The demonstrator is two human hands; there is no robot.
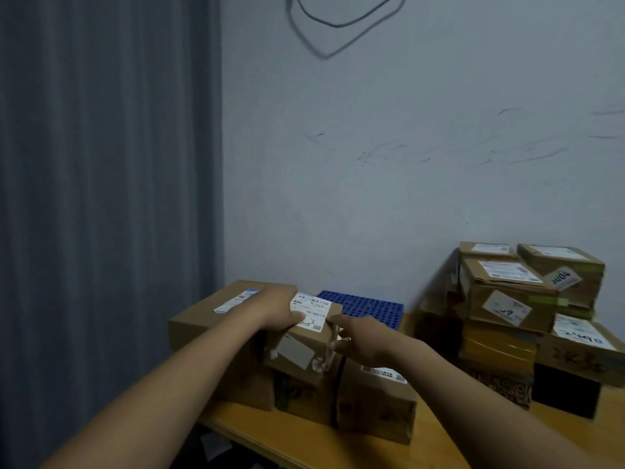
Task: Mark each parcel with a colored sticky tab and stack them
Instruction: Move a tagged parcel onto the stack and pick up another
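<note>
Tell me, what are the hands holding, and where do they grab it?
Both hold the small parcel: the left hand grips its top, thumb on the white label; the right hand grips its right side.

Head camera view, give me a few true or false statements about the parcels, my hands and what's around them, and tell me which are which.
1. Both the left hand and the right hand grip the small parcel with the white label. True.
2. The blue perforated board lies in front of the parcels, nearest the camera. False: it lies behind them, by the wall.
3. A stack of parcels stands to the right, against the wall. True.
4. The parcels sit on a glass table. False: it is a wooden table.
</note>
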